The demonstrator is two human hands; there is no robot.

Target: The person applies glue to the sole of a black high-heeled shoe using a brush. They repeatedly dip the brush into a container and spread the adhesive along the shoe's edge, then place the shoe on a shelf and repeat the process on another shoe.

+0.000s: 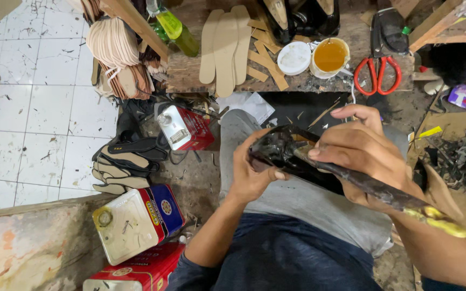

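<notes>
My left hand [252, 172] grips a black shoe part [276, 151] resting over my grey-trousered knee. My right hand [360, 148] holds a long glue-caked brush [384, 191] with a yellow-stained handle end [440, 221], its tip pressed into the black piece. Straight ahead on the low wooden bench stands a white cup of amber glue [330, 56] beside its white lid [294, 57].
Red-handled scissors [377, 75] and tan insoles [225, 48] lie on the bench [190, 70]. Red and white tins [136, 221], [182, 128] stand at my left, next to stacked soles [128, 164]. Black scraps [457, 159] pile at the right. White tiled floor [33, 108] spreads left.
</notes>
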